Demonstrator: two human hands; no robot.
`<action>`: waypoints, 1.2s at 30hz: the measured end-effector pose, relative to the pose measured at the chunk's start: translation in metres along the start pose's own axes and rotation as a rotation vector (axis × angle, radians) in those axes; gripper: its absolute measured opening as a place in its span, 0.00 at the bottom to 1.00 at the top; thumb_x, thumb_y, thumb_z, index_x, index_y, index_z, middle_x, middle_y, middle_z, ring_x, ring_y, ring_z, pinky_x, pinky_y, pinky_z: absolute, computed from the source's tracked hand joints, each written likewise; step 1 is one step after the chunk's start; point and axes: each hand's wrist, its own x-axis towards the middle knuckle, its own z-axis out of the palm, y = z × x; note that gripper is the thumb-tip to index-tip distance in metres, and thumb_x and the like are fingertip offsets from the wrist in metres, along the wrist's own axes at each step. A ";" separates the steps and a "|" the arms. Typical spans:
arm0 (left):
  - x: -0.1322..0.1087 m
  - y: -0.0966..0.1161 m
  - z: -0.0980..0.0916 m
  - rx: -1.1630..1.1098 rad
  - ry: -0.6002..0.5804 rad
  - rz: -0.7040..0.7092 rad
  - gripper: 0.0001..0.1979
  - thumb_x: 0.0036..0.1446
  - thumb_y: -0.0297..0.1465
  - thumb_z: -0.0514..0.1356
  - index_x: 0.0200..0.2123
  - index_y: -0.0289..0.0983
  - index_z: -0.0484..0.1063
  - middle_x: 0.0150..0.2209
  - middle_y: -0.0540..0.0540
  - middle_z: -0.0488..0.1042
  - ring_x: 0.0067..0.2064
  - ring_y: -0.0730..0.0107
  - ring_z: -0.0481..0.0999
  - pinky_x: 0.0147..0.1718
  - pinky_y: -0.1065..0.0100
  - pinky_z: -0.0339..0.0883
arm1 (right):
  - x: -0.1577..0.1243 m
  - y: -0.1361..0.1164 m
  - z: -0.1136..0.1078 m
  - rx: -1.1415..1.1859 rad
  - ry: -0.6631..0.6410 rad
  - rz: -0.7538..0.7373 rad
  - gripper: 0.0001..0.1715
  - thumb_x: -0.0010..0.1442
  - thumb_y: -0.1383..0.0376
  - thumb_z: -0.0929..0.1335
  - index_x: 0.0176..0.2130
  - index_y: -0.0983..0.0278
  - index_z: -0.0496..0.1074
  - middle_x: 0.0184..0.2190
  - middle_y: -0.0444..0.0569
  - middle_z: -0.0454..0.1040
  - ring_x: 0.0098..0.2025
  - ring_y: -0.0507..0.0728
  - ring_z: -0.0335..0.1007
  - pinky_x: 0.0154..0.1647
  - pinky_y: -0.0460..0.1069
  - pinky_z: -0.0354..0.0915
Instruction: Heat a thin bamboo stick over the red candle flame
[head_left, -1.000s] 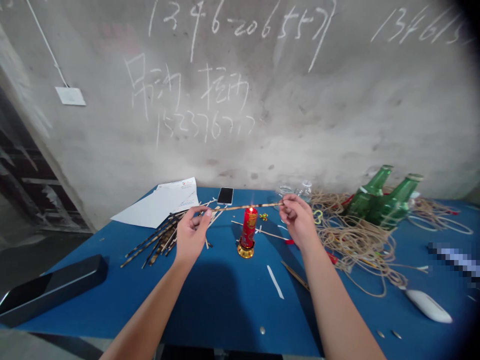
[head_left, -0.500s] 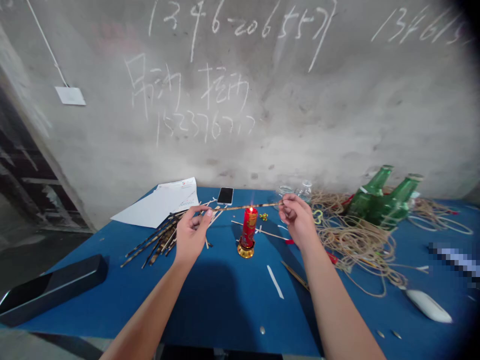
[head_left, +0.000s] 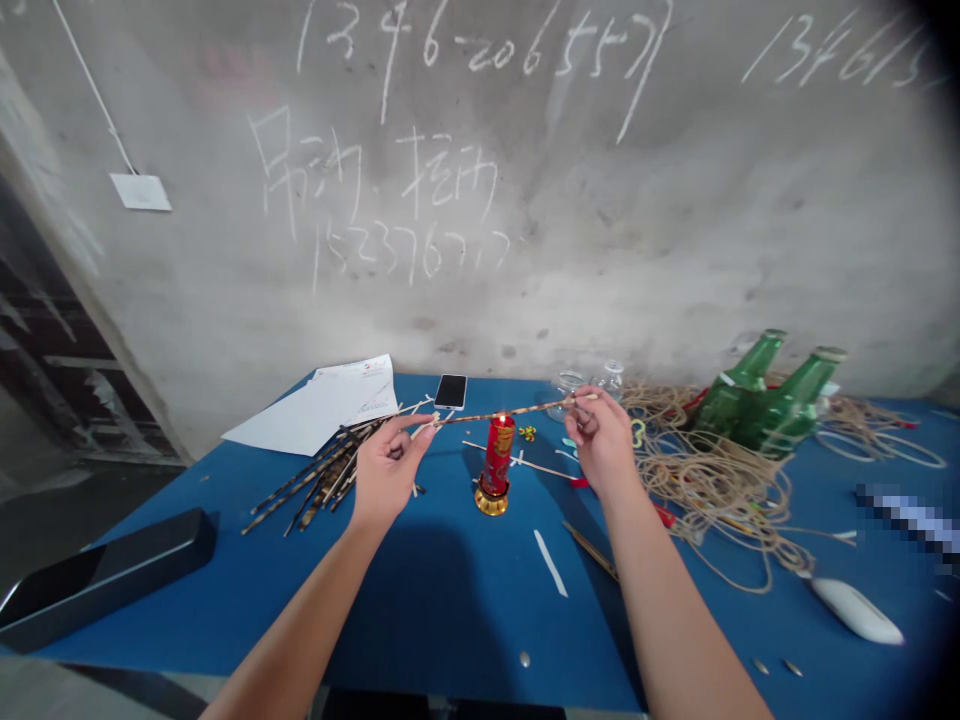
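Note:
Between my two hands a thin stick [head_left: 517,411] with dark scorched bands is stretched across the top of a lit red candle [head_left: 499,456]. My left hand [head_left: 386,465] pinches its left end with thumb and fingers. At the right end, slightly higher, my right hand [head_left: 600,435] is closed on the stick. The candle stands upright in a gold holder [head_left: 491,500], its small flame right at the stick's middle. Below and left of my left hand lies a bundle of dark-banded sticks [head_left: 322,487]. Another pale stick [head_left: 525,461] lies behind the candle.
A blue table [head_left: 420,620] stands against a chalked wall. White papers [head_left: 315,410] and a phone [head_left: 451,391] lie at the back. Coiled cord [head_left: 720,490], green bottles [head_left: 795,400] and glass jars [head_left: 611,380] are at right, a black case [head_left: 112,575] at left.
The stick has shifted right and tilted, its right end now higher. My left hand has slid slightly right, and my right hand has moved slightly right.

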 end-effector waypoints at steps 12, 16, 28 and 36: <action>0.000 0.000 -0.001 0.008 -0.026 -0.010 0.15 0.63 0.41 0.68 0.48 0.38 0.83 0.18 0.58 0.55 0.21 0.76 0.53 0.23 0.70 0.49 | 0.004 -0.004 -0.002 0.023 0.075 -0.023 0.09 0.45 0.64 0.75 0.30 0.63 0.75 0.24 0.43 0.74 0.17 0.48 0.62 0.12 0.42 0.48; -0.001 0.003 -0.001 0.005 -0.019 -0.030 0.15 0.64 0.41 0.67 0.49 0.39 0.82 0.18 0.58 0.56 0.20 0.76 0.56 0.22 0.71 0.51 | 0.006 -0.004 -0.003 0.024 0.093 -0.019 0.10 0.44 0.64 0.75 0.30 0.63 0.75 0.23 0.43 0.74 0.17 0.48 0.62 0.12 0.41 0.47; -0.002 0.005 -0.001 0.012 -0.021 -0.050 0.15 0.64 0.42 0.67 0.47 0.39 0.80 0.17 0.59 0.56 0.19 0.76 0.56 0.21 0.71 0.51 | 0.008 -0.003 -0.008 0.028 0.111 -0.029 0.10 0.44 0.64 0.74 0.30 0.63 0.75 0.23 0.43 0.74 0.17 0.48 0.62 0.12 0.42 0.48; -0.002 0.006 0.000 0.016 -0.018 -0.055 0.15 0.63 0.43 0.66 0.46 0.39 0.80 0.17 0.59 0.55 0.18 0.76 0.55 0.20 0.71 0.50 | 0.009 -0.004 -0.010 0.027 0.136 -0.039 0.10 0.44 0.64 0.74 0.31 0.63 0.75 0.24 0.42 0.74 0.18 0.48 0.62 0.13 0.42 0.48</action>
